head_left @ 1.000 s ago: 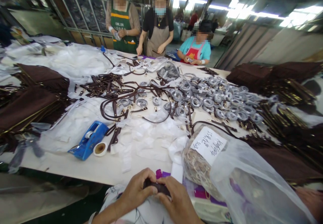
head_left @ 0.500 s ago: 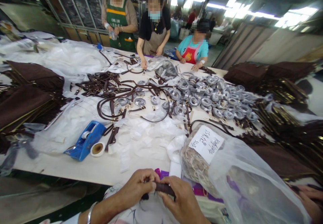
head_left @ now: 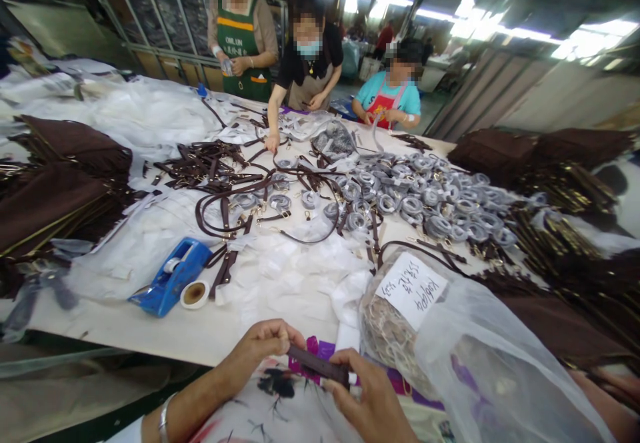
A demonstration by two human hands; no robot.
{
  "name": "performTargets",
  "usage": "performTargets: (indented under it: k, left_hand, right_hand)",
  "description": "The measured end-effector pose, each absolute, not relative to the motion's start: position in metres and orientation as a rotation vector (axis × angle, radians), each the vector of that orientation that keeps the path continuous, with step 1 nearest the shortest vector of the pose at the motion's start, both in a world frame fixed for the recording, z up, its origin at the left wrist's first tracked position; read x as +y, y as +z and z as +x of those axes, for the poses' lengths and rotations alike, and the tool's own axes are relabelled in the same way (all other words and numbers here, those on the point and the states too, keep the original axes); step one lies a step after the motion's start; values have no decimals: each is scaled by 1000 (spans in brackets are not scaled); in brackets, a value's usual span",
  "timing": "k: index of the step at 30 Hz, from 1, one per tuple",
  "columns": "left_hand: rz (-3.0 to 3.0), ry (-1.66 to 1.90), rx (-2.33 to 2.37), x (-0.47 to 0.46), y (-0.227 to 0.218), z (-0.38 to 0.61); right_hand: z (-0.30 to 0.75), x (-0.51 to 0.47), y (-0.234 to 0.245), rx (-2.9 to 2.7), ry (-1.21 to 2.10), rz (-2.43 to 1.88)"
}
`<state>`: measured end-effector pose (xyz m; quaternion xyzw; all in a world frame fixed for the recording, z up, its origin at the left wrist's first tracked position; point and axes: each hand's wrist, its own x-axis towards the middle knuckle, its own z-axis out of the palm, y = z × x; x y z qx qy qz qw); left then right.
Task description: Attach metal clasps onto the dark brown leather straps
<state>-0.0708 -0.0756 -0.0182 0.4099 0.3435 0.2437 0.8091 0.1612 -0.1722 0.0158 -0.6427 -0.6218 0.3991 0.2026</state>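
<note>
A big table (head_left: 165, 336) fills most of the view. Three people stand at the far side of the table, and one of them puts a hand (head_left: 273, 142) down on it. Piles of brown bags (head_left: 60, 190) sit at the left end of the table, and more brown bags lie at the right end. White sheets (head_left: 150, 116) cover the far left part of the table. A clear bag (head_left: 480, 336) lies at the near right edge of the table, and it has a white label (head_left: 413, 290) with writing on it. A heap of grey rolls (head_left: 425, 196) sits in the middle of the table, a bit to the right. Long brown straps (head_left: 225, 176) lie tangled in the middle of the table, just beside the rolls. A blue tape holder (head_left: 173, 276) sits near the front edge of the table, on the left, and a tape roll (head_left: 194, 294) touches it.

The left hand (head_left: 260, 350) and the right hand (head_left: 370, 403) are just off the near edge of the table. They hold a short strap (head_left: 317, 365) between them. The left thumb and fingers pinch its left end. The right thumb and fingers pinch its right end. The short strap is dark brown and tilts down a little to the right, low over the person's lap and close to the table's near edge
</note>
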Motion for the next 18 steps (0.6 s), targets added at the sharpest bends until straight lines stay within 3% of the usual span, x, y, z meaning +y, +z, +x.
performTargets:
  k: [8,18]
  left_hand:
    - [1105,518,596,-85,-4,-46]
    - [1198,593,678,-84,1,-39]
  right_hand:
    - [142,-156,27,-1569,1232,-1535]
    - [142,-153,27,-1660,1153,-1495]
